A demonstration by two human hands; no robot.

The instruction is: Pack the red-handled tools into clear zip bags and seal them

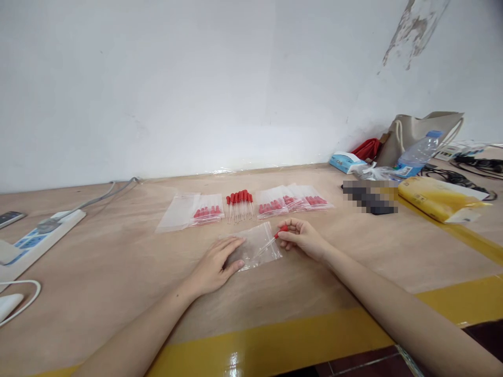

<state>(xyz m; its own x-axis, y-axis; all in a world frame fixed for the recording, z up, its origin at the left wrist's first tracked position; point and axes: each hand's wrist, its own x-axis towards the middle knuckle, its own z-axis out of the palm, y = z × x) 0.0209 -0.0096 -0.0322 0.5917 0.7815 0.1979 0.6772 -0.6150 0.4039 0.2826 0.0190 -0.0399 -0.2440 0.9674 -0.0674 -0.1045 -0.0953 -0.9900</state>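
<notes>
My left hand lies with its fingers stretched over the left part of a clear zip bag, pressing it against the table. Between thumb and fingers of my right hand is a glass dropper with a red rubber bulb. Its thin glass end points down-left across the bag; whether it is inside or on top I cannot tell. Behind the bag, several red-bulbed droppers lie in a loose row. Filled zip bags overlap to their right, and another filled bag is to their left beside a flat bag.
A white power strip with a grey cable stands at the left. At the right are a yellow tissue pack, a water bottle, a blue box and a beige bag. Yellow tape lines the front edge.
</notes>
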